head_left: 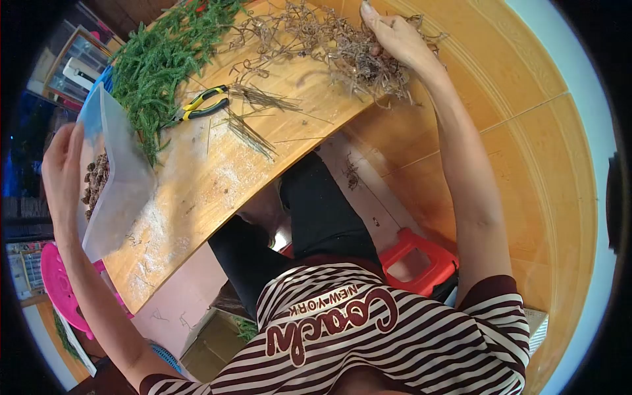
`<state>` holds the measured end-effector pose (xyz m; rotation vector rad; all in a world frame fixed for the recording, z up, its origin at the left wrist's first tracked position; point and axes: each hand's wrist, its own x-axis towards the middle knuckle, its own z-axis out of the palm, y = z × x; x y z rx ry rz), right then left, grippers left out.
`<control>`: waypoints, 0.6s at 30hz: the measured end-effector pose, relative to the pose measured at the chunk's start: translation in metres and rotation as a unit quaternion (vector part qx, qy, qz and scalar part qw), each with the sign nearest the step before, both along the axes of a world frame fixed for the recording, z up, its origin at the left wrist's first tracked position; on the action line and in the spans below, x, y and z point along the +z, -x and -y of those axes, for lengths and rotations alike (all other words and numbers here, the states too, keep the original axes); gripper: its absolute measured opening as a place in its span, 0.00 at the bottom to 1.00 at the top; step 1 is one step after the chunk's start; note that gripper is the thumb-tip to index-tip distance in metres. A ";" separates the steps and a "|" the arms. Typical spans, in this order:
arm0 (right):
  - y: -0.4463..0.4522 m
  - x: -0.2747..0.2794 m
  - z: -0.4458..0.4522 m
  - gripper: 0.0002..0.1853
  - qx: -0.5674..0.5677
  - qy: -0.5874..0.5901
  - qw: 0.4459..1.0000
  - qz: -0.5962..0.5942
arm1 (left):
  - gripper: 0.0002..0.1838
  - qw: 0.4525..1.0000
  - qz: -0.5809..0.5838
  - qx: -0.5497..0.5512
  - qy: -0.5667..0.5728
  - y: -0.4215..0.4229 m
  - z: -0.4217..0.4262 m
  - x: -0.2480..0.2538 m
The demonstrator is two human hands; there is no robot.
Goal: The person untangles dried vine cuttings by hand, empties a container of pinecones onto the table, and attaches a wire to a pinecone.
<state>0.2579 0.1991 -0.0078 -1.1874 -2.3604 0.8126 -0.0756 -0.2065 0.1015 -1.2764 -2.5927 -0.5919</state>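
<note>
A translucent plastic bin stands at the left end of the wooden desk, holding small brown pine cones; its wall partly veils the inside, so how full it is cannot be told. The left hand is at the bin's left side, fingers bent and partly hidden; whether they grip anything cannot be told. The right hand is over a tangle of brown dried stems at the desk's far right, thumb extended near the picture's upper edge; whether it grasps a stem is unclear. Right of the bin lies a pile of green artificial pine sprigs, cut off at the far side. Beside it are yellow-and-black pliers and loose thin wires. Below the desk's near edge, a cardboard box contains some greenery, mostly concealed by the striped shirt.
</note>
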 end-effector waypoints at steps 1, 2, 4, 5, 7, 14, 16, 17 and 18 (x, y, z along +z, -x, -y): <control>0.000 -0.001 0.003 0.40 -0.001 0.001 1.000 0.001 | 0.16 0.998 0.034 -0.042 -0.032 -0.013 -0.014 -0.006; -0.001 -0.001 0.008 0.39 0.006 0.039 0.999 -0.026 | 0.13 0.992 0.069 -0.085 -0.065 -0.028 -0.029 -0.017; -0.003 -0.001 0.015 0.38 0.020 0.113 0.990 -0.081 | 0.14 0.981 0.138 -0.130 -0.035 -0.071 -0.060 -0.040; -0.004 -0.003 0.014 0.38 0.018 0.112 0.990 -0.082 | 0.15 0.973 0.138 -0.185 -0.026 -0.097 -0.075 -0.051; -0.006 -0.012 0.008 0.32 0.069 0.111 0.988 -0.082 | 0.15 0.954 0.140 -0.265 -0.020 -0.145 -0.105 -0.056; -0.019 -0.019 0.027 0.22 0.184 0.026 0.979 -0.084 | 0.13 0.955 0.120 -0.268 0.029 -0.128 -0.211 -0.094; -0.026 -0.023 0.030 0.19 0.158 0.023 0.984 -0.074 | 0.13 0.953 0.126 -0.277 0.004 -0.122 -0.231 -0.107; -0.030 -0.024 0.032 0.19 0.154 0.025 0.985 -0.074 | 0.13 0.944 0.138 -0.300 -0.009 -0.123 -0.241 -0.114; -0.032 -0.022 0.034 0.19 0.159 0.052 0.980 -0.108 | 0.12 0.934 0.152 -0.323 -0.022 -0.129 -0.248 -0.116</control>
